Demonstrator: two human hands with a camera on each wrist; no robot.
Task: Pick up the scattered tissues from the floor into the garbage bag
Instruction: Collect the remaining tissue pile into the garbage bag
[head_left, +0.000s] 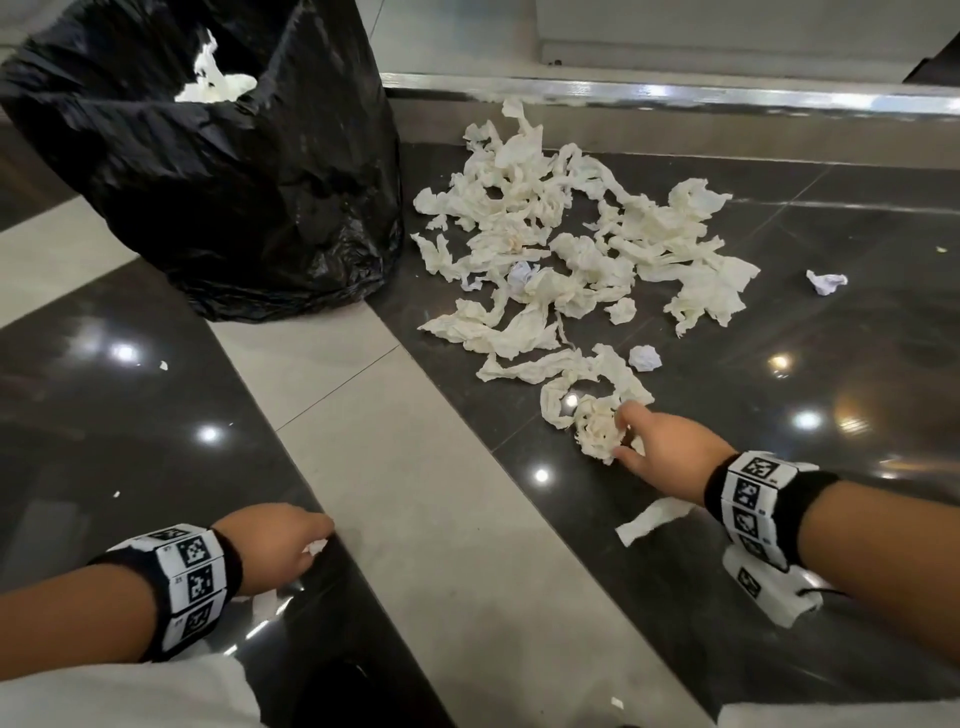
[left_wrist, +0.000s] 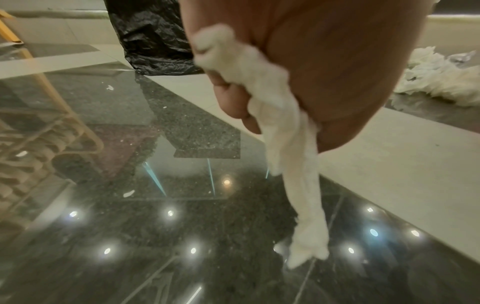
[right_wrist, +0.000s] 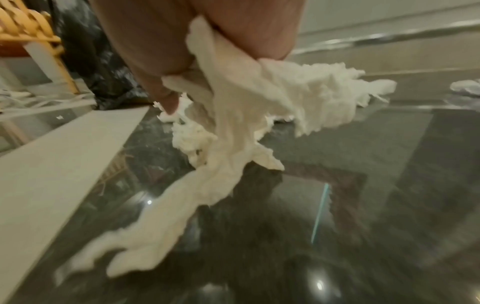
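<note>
A black garbage bag (head_left: 244, 171) stands open at the upper left with white tissue inside it. Several crumpled white tissues (head_left: 561, 244) lie scattered on the dark floor to its right. My right hand (head_left: 623, 431) grips a bunched tissue (head_left: 597, 426) at the near end of the pile; in the right wrist view this tissue (right_wrist: 233, 123) hangs from the curled fingers (right_wrist: 166, 94) and trails to the floor. My left hand (head_left: 311, 545) is low at the near left and holds a strip of tissue (left_wrist: 283, 131) that dangles from its curled fingers (left_wrist: 231, 98).
A pale tile band (head_left: 395, 467) crosses the glossy black floor (head_left: 779, 597) diagonally. A raised metal-edged step (head_left: 675, 98) runs behind the pile. Small paper balls (head_left: 826, 283) lie to the right. A yellow chair (right_wrist: 33, 30) stands beside the bag.
</note>
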